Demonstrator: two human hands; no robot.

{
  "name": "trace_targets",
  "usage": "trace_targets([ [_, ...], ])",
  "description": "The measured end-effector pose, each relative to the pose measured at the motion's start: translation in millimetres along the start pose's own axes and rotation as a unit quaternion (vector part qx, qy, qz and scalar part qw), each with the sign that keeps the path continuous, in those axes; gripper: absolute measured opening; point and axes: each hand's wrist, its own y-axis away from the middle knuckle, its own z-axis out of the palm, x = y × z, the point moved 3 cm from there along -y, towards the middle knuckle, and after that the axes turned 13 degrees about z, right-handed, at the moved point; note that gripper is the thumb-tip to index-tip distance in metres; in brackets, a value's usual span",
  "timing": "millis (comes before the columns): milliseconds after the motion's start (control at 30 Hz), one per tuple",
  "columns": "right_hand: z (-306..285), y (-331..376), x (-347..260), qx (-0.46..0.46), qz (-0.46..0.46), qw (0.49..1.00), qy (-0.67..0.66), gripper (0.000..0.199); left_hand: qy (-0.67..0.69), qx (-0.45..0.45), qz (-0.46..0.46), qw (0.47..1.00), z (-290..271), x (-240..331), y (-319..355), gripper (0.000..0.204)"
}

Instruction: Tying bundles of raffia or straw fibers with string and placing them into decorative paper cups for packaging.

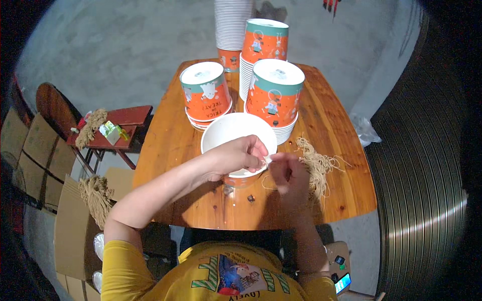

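Note:
A white-lined paper bucket (221, 131) stands upright near the middle of the wooden table, its mouth facing up. Over its right front rim, my left hand (245, 153) is closed in a pinch, the thumb and fingers pressed together. My right hand (290, 173), somewhat blurred, pinches close beside it. Between the fingertips shows a small pale thing (268, 160), too small to make out. A thin beige strand loops down to the table just below the hands. Right of my right hand lies a loose bundle of beige string (317, 168).
Behind the bucket stand upturned orange-and-green paper buckets (205, 95) in stacks, with a tall white stack (233, 25) farther back. A small dark lump (251, 198) lies near the table's front edge. More string (95, 195) hangs over a cardboard box (75, 226) at left, near a red bench (128, 116).

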Motion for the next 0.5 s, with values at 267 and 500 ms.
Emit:
trace_targets([
  [267,2,-4,-8,-0.023,-0.054,0.994,0.090,0.004,-0.211,0.023,0.088,0.973,6,7,6,0.027],
  [500,2,-4,-13,-0.052,-0.058,0.995,0.062,0.005,-0.263,0.019,0.134,0.955,8,8,9,0.026],
])
